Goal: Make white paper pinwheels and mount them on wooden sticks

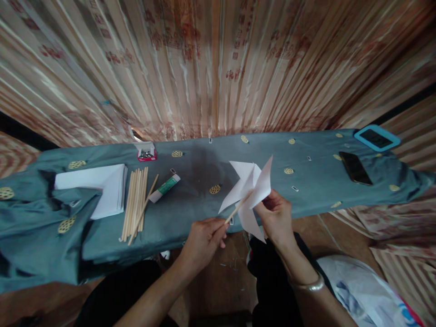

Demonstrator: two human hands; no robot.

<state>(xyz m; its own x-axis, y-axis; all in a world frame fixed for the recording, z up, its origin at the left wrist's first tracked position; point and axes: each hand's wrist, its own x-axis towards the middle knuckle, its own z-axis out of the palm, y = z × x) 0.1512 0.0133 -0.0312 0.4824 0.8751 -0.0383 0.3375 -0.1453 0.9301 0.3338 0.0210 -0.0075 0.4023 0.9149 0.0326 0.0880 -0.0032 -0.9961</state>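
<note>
Black-clothed legs [275, 286]: one on each side of the bottom edge, below the arms.
Plastic bag [361, 290]: white, with blue and red marks, at lower right beside the right forearm.
Bangle [313, 286]: silver-coloured, around the right wrist.
Left hand [206, 238]: grasps the near end of a wooden stick [237, 206] between thumb and curled fingers.
Right hand [278, 215]: is at the right side of a white paper pinwheel [245, 181]; the paper hides its fingertips, so I cannot tell whether it pinches.
Pinwheel: held up between both hands over the table's near edge, blades spread, the stick running up across its front to the middle.
Table [316, 190]: covered in grey-green cloth with yellow pineapple prints, rumpled at the left.
Loose sticks [136, 204]: side by side left of the hands, one slanting across.
White paper [115, 186]: stacked left of the sticks, partly under a cloth fold.
Green-and-white box [165, 188]: tilted, just right of the sticks.
Phone [355, 168]: black, far right.
Red box [146, 159]: lid up, small shiny pieces inside.
Blue-framed device [377, 137]: beyond the phone.
Curtain [204, 68]: striped, behind everything.
</note>
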